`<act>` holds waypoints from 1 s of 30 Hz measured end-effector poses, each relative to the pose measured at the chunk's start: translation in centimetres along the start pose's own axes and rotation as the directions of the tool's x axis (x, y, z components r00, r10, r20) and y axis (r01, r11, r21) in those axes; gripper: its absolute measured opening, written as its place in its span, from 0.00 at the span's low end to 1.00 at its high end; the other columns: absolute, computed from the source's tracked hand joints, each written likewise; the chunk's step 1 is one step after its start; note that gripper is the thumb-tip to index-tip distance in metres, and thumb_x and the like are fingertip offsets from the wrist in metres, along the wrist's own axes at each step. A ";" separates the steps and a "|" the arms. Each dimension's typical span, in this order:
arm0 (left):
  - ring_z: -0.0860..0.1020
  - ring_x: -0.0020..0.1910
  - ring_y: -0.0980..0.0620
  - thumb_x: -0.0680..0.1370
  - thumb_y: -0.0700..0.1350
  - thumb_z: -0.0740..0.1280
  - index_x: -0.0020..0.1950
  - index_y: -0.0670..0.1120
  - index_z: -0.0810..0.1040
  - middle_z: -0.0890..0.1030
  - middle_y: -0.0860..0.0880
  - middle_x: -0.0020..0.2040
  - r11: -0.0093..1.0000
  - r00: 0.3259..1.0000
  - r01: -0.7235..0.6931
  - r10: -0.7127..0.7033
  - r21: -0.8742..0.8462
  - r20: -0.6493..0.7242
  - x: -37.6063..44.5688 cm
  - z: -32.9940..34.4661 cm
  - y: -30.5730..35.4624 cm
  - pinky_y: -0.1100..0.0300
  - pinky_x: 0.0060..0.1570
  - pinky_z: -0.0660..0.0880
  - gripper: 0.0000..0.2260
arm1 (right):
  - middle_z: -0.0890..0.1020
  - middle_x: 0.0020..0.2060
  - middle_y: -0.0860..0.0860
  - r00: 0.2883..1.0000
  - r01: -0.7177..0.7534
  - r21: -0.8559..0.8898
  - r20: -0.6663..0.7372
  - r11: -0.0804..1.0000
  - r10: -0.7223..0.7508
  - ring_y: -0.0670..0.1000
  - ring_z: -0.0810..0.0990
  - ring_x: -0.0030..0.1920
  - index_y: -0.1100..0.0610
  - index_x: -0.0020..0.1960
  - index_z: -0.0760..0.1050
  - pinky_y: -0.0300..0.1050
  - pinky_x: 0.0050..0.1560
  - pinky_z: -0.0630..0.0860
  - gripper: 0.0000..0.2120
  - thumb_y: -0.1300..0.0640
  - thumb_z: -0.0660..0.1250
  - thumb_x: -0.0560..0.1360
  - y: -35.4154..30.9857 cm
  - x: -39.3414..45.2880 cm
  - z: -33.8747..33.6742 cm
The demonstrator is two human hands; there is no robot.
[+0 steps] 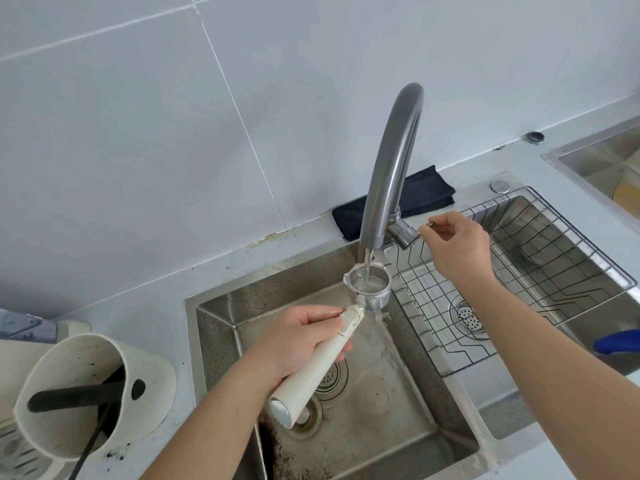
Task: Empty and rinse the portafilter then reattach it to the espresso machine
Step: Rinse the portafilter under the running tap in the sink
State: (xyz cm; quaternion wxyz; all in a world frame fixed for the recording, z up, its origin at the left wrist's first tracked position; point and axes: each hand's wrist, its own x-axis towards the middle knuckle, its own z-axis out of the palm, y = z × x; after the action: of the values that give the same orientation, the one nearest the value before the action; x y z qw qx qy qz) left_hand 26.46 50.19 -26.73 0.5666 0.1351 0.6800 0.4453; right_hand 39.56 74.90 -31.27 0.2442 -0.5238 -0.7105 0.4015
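The portafilter (367, 286) has a metal basket and a long white handle. My left hand (298, 337) grips that handle and holds the basket upright over the left sink basin (398, 427), directly under the grey curved faucet (391, 161). Water runs from the spout into the basket and spills over its right side into the basin. My right hand (457, 247) is at the thin faucet lever (426, 227), fingers pinched on its end. The espresso machine is out of view.
A white knock box (90, 386) with a black bar stands on the counter at left. A wire rack (519, 271) sits in the right basin. A dark cloth (415, 199) lies behind the faucet. Coffee grounds speckle the basin's front left.
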 end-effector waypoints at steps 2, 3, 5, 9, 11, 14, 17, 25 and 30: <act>0.83 0.46 0.41 0.77 0.41 0.70 0.55 0.47 0.84 0.86 0.38 0.46 0.999 1.000 -0.008 0.008 0.050 0.004 -0.3 -0.6 0.4 0.45 0.53 0.79 0.08 | 0.82 0.42 0.45 1.000 0.000 -0.001 0.000 1.000 0.000 0.38 0.78 0.42 0.54 0.52 0.80 0.30 0.39 0.70 0.08 0.52 0.71 0.76 0.0 0.0 0.0; 0.84 0.45 0.42 0.76 0.41 0.70 0.54 0.48 0.84 0.86 0.39 0.46 0.996 1.000 -0.018 0.018 0.086 -0.004 -0.4 -0.8 0.5 0.46 0.51 0.79 0.08 | 0.82 0.42 0.45 1.000 0.000 -0.002 0.001 1.000 0.000 0.38 0.78 0.42 0.54 0.52 0.80 0.30 0.40 0.70 0.08 0.52 0.71 0.76 0.0 0.0 0.0; 0.85 0.45 0.45 0.75 0.42 0.72 0.52 0.52 0.84 0.87 0.45 0.45 0.987 0.997 -0.054 0.062 0.154 -0.043 -0.5 -1.1 0.6 0.46 0.49 0.81 0.08 | 0.82 0.42 0.45 1.000 -0.001 0.003 0.002 1.000 0.001 0.38 0.78 0.42 0.55 0.52 0.80 0.30 0.40 0.70 0.08 0.52 0.71 0.76 0.0 0.0 0.0; 0.85 0.47 0.52 0.70 0.47 0.76 0.52 0.58 0.85 0.86 0.54 0.48 0.951 0.977 -0.155 0.188 0.266 -0.104 -0.5 -1.4 0.4 0.54 0.48 0.82 0.12 | 0.82 0.41 0.43 1.000 0.003 0.005 0.002 1.000 -0.003 0.38 0.78 0.41 0.54 0.52 0.79 0.30 0.39 0.69 0.08 0.53 0.70 0.76 -0.1 -0.1 -0.1; 0.84 0.47 0.56 0.70 0.45 0.76 0.54 0.57 0.84 0.86 0.56 0.48 0.943 0.967 -0.196 0.231 0.269 -0.105 -0.6 -1.2 0.4 0.60 0.46 0.80 0.14 | 0.82 0.41 0.43 1.000 0.003 0.005 0.003 1.000 -0.003 0.38 0.78 0.42 0.54 0.53 0.79 0.30 0.39 0.69 0.08 0.53 0.70 0.76 -0.1 -0.1 -0.1; 0.84 0.46 0.55 0.67 0.43 0.79 0.56 0.54 0.83 0.86 0.55 0.48 0.947 0.956 -0.229 0.262 0.224 -0.129 -0.5 -0.4 0.3 0.63 0.42 0.79 0.19 | 0.82 0.41 0.44 1.000 0.006 0.002 0.005 1.000 -0.006 0.39 0.78 0.42 0.55 0.53 0.79 0.31 0.40 0.70 0.08 0.53 0.71 0.76 0.0 -0.1 0.0; 0.84 0.46 0.53 0.63 0.43 0.80 0.56 0.51 0.84 0.86 0.53 0.48 0.948 0.948 -0.252 0.281 0.193 -0.146 0.0 0.3 0.0 0.61 0.44 0.80 0.22 | 0.82 0.42 0.44 1.000 0.006 -0.003 0.003 1.000 -0.006 0.39 0.79 0.42 0.55 0.54 0.79 0.33 0.42 0.71 0.09 0.52 0.71 0.76 0.0 0.0 -0.1; 0.84 0.44 0.56 0.67 0.39 0.78 0.53 0.55 0.83 0.87 0.55 0.46 0.945 0.935 -0.280 0.309 0.170 -0.176 0.8 1.7 -0.2 0.60 0.43 0.80 0.18 | 0.82 0.42 0.43 1.000 -0.003 0.000 -0.003 1.000 0.003 0.38 0.78 0.42 0.55 0.54 0.80 0.30 0.41 0.70 0.09 0.52 0.71 0.76 0.0 0.0 0.0; 0.84 0.45 0.58 0.68 0.37 0.77 0.51 0.59 0.83 0.86 0.58 0.46 0.927 0.918 -0.303 0.346 0.222 -0.192 0.5 1.5 -0.4 0.67 0.41 0.78 0.19 | 0.82 0.42 0.44 1.000 0.002 -0.001 -0.003 1.000 -0.002 0.39 0.79 0.43 0.55 0.54 0.80 0.31 0.42 0.70 0.10 0.52 0.71 0.76 0.0 0.0 0.0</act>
State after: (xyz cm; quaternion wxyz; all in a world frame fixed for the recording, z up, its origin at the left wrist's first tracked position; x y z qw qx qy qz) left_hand 27.79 50.97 -27.30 0.3875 0.2472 0.7474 0.4798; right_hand 39.58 74.92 -31.31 0.2451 -0.5239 -0.7108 0.4001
